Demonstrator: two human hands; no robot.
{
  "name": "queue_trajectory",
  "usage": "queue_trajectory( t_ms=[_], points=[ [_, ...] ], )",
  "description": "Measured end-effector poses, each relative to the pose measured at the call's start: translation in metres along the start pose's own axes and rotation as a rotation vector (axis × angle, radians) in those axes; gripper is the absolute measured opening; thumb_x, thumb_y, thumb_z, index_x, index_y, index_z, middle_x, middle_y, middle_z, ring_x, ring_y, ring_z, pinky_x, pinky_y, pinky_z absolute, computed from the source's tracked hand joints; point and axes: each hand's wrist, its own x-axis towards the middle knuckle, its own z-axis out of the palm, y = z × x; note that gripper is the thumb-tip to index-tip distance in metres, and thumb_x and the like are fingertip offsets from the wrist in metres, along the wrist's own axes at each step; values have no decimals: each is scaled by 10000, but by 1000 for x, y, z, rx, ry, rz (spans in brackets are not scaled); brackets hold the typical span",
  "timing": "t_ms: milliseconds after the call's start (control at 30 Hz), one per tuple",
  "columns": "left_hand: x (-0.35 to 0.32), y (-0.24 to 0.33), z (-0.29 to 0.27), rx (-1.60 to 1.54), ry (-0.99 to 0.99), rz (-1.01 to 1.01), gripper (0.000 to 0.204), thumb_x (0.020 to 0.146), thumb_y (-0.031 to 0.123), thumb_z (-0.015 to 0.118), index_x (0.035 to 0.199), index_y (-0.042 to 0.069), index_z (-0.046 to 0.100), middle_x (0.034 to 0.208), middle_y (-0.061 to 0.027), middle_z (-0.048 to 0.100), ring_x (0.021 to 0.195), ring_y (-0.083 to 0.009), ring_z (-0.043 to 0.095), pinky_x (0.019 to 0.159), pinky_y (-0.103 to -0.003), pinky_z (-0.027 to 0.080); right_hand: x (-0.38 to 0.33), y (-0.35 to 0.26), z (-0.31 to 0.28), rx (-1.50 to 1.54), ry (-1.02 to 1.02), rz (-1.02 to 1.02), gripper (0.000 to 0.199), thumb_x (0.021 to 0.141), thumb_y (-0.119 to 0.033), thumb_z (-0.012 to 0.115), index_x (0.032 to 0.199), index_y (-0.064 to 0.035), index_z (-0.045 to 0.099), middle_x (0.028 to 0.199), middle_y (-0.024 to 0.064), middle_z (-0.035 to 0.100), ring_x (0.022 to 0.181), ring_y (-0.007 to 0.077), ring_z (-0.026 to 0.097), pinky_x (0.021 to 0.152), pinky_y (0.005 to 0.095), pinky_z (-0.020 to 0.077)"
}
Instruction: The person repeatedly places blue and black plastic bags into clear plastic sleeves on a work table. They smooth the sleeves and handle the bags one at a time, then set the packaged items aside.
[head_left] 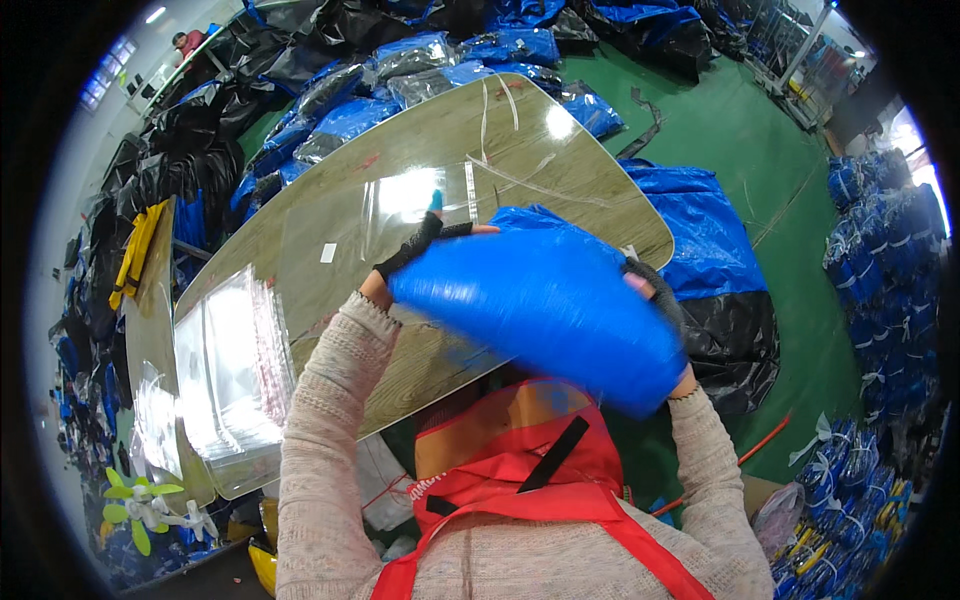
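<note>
- A red apron is the closest thing, worn over a fuzzy beige sweater.
- Both arms reach up from the bottom and hold a big blue bundle in the air, just above the near edge of the table.
- The bundle looks soft and shiny. It is a bit blurry.
- The left hand wears a black glove with no fingertips. It holds the left end of the bundle. Its fingers press against the blue stuff, and one fingertip with a blue cover points up.
- The right hand also wears a dark glove. It wraps around the right side of the bundle. Most of its fingers are hidden behind the blue, so I cannot tell just how they curl.
- A clear plastic bag lies flat on the wooden table, just past the left hand.
- A stack of clear bags sits on the left part of the table.
- A big blue sack and a black sack sit on the green floor beside the table on the right.
- More blue and black sacks are piled behind the table.
</note>
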Motion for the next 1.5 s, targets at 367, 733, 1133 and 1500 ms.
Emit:
queue_trajectory(
  t_ms=[367,733,1133,1500],
  points=[
    [-14,-190,73,628,1010,230,674,852,384,695,1358,27,429,1134,-189,632,956,-267,640,808,-358,507,-55,-2,-1,877,156,991,253,855,-312,717,980,-104,644,905,30,658,830,153,618,695,324,518],
    [-26,-88,-13,1893,1422,266,681,847,543,563,1328,66,494,1338,-210,509,1223,-357,490,1050,-510,330,-65,40,-23,1082,-132,910,450,866,-285,700,1227,-58,558,1193,65,596,1075,184,570,929,364,479],
    [-145,-158,27,1621,980,127,308,794,371,686,963,114,678,1283,-146,569,1268,-366,445,1095,-486,283,-49,26,-58,135,-379,504,582,791,-201,752,1297,-23,527,1093,76,632,926,170,590,809,316,483],
    [-124,-140,22,1083,1244,347,180,762,213,701,874,78,661,1065,-133,668,1045,-327,592,990,-434,399,-25,-27,-25,186,-500,721,607,814,-195,740,1352,-98,475,836,-34,586,666,59,498,592,235,412]
  ],
)
